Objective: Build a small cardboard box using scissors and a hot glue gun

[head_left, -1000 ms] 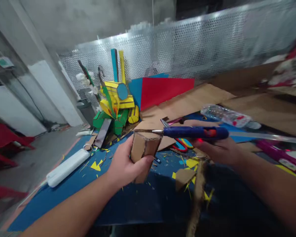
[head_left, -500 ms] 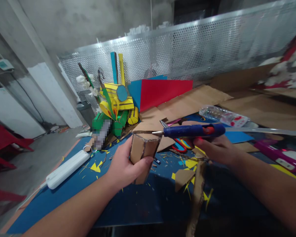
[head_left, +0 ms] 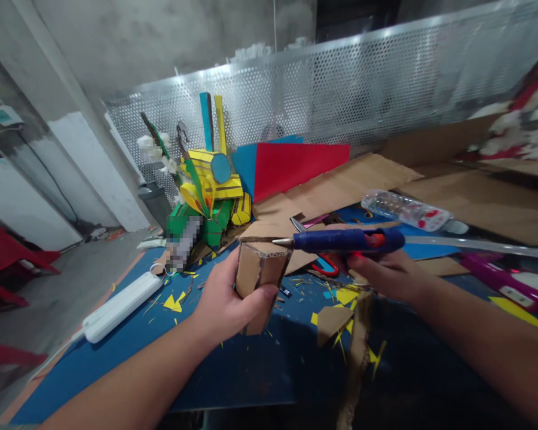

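My left hand (head_left: 226, 301) grips a small brown cardboard box shape (head_left: 260, 276) and holds it upright above the blue table (head_left: 233, 370). My right hand (head_left: 388, 275) holds a blue glue gun (head_left: 347, 240) level, its metal nozzle touching the top edge of the cardboard piece. A clear glue stick (head_left: 475, 245) pokes out of the gun's back end to the right.
A yellow and green cardboard model (head_left: 210, 191) stands at the back left, with red and blue paper sheets (head_left: 296, 164) and brown cardboard sheets (head_left: 354, 182) behind. A white power strip (head_left: 121, 298) lies at left. Scissors (head_left: 325, 263), cardboard scraps (head_left: 334, 319), a plastic bag (head_left: 403, 209) and a purple item (head_left: 511, 278) lie around.
The glue gun's nozzle has slid slightly left along the top edge of the cardboard piece. My left hand keeps the piece almost still.
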{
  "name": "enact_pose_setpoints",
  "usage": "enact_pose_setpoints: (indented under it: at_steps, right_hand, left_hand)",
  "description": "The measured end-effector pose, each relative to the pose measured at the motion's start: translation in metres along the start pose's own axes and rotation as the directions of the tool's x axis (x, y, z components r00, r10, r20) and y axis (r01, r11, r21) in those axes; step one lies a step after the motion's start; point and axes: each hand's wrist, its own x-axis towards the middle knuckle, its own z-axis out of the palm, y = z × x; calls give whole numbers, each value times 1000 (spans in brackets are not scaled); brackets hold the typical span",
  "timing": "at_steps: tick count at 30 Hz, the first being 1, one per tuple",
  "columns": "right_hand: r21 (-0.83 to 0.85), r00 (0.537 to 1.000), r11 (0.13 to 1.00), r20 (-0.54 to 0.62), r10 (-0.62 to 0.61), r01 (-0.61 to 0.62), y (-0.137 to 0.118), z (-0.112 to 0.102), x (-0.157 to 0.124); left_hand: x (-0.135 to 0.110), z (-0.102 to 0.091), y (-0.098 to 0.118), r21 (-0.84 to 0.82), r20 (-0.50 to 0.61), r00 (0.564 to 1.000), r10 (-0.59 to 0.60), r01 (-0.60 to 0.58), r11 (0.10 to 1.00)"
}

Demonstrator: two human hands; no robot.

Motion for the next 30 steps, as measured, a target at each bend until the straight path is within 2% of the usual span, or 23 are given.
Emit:
enact_pose_setpoints:
  at_steps: [6,11,16,24,30]
  right_hand:
    - [-31,994,996,67,-87,89,6,-2,-2]
    - [-93,1000,995,-9,-20,19,5,-3,-2]
    - [-169,1000,986,-16,4,-7,11,-9,-7]
    - [-45,999,998,-16,33,-34,3,-6,1]
    - [88,996,992,-4,87,-86,8,-6,0]
  left_hand:
    - [-1,-1,2,-9,1,1000,8,-8,1000]
    - [-1,0,0,-22,4,1000,16,-16,1000]
    - [-2,0,0,-18,-2,1000,11,-11,1000]
    - [-5,-1,-1,-54,-32,999,4,-6,999]
    - [-4,-1,-1,-67,-38,999,6,-9,998]
